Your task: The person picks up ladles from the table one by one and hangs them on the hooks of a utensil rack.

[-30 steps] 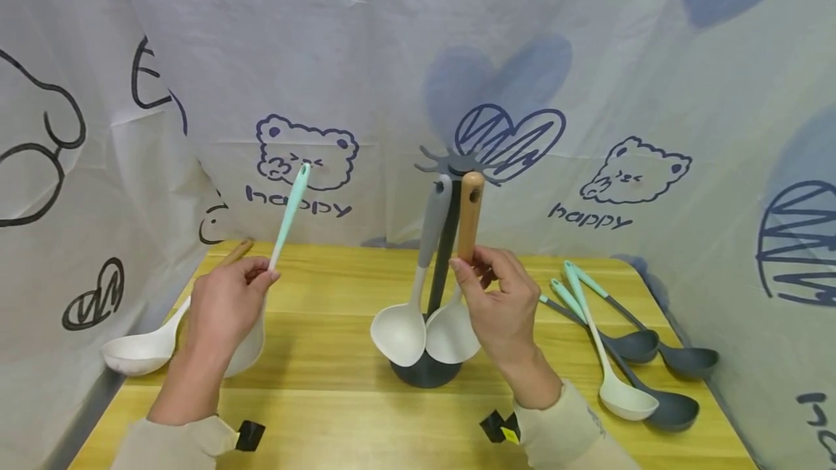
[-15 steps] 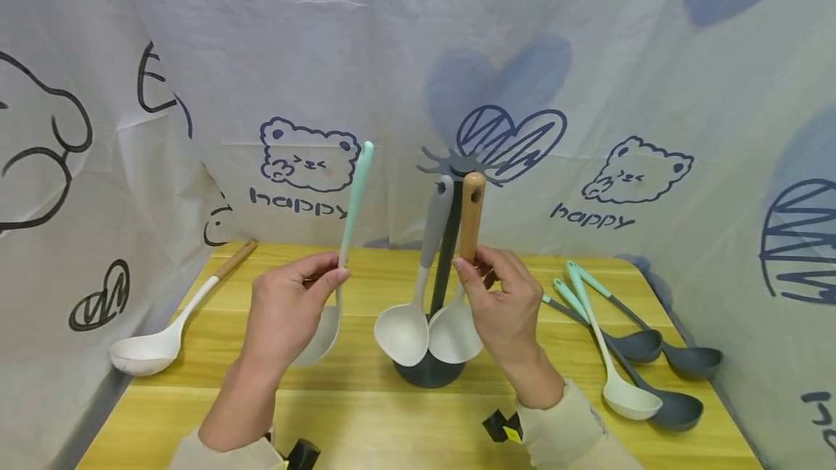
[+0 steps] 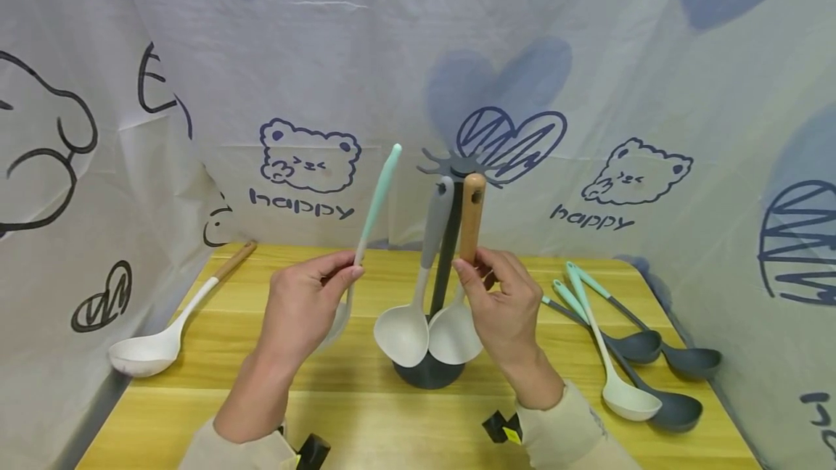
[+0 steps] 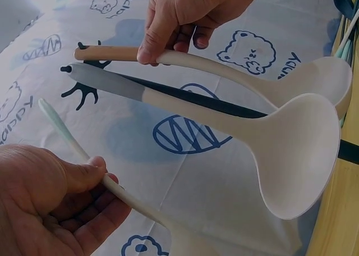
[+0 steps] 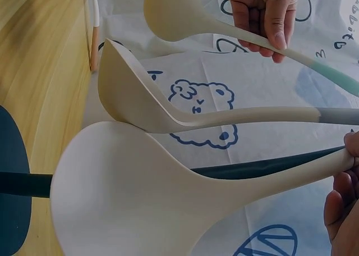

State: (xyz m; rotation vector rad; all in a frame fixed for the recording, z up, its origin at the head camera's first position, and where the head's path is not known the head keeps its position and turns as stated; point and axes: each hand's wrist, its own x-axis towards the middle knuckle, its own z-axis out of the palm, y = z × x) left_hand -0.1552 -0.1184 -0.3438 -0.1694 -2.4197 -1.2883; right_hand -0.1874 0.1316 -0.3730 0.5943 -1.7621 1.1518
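In the head view my left hand [image 3: 303, 310] pinches a white ladle with a mint handle [image 3: 379, 201] by its neck, handle up and tilted right. Its bowl is partly hidden behind that hand. My right hand [image 3: 503, 303] holds a white ladle with a wooden handle [image 3: 471, 216] where handle and neck meet. This ladle stands upright against a dark utensil stand [image 3: 447, 267] with a hooked top. Whether its handle hangs on a hook, I cannot tell. Beside it on the stand is a white ladle with a grey handle [image 3: 436, 223], its bowl facing me.
Another wooden-handled white ladle [image 3: 146, 350] lies at the table's left edge. On the right lie several mint-handled ladles, one with a white bowl [image 3: 630, 399] and others with dark bowls [image 3: 679, 410]. A patterned cloth [image 3: 392, 78] closes off the back and sides of the wooden table [image 3: 366, 426].
My left hand has moved right toward the stand with the mint-handled ladle, which now leans further right. The right hand stays on the wooden-handled ladle.
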